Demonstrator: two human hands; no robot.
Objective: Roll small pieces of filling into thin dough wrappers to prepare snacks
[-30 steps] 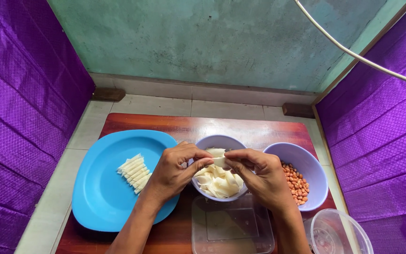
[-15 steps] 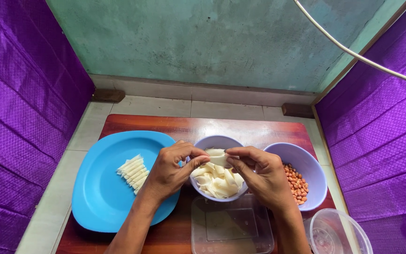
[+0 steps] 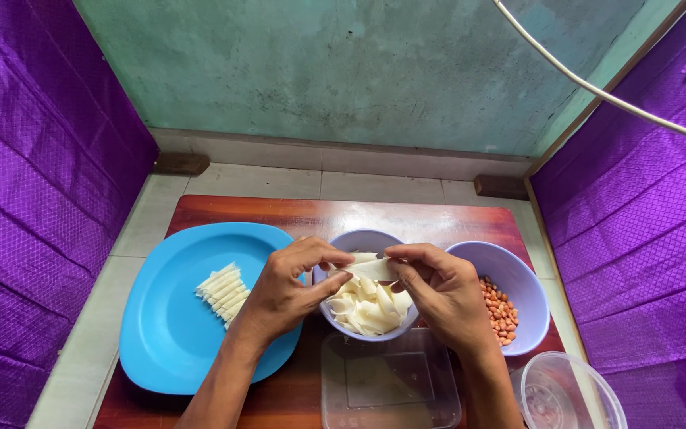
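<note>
Both hands, left [image 3: 283, 290] and right [image 3: 442, 290], pinch one pale strip [image 3: 369, 268] over the full bowl [image 3: 367, 238]; few rolled pieces [image 3: 222, 290] lie on the blue plate [image 3: 160, 334].

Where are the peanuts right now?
In the head view, the peanuts lie in the lilac bowl on the right of the wooden board, just beyond the right hand and beside the bowl of pale wrappers.

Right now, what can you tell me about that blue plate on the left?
The blue plate is round, smooth and glossy, plastic by its look, with a raised rim. It lies flat on the wooden board, left of the middle bowl. A neat row of pale rolled strips sits on it. The left hand hangs over its right edge.
</note>
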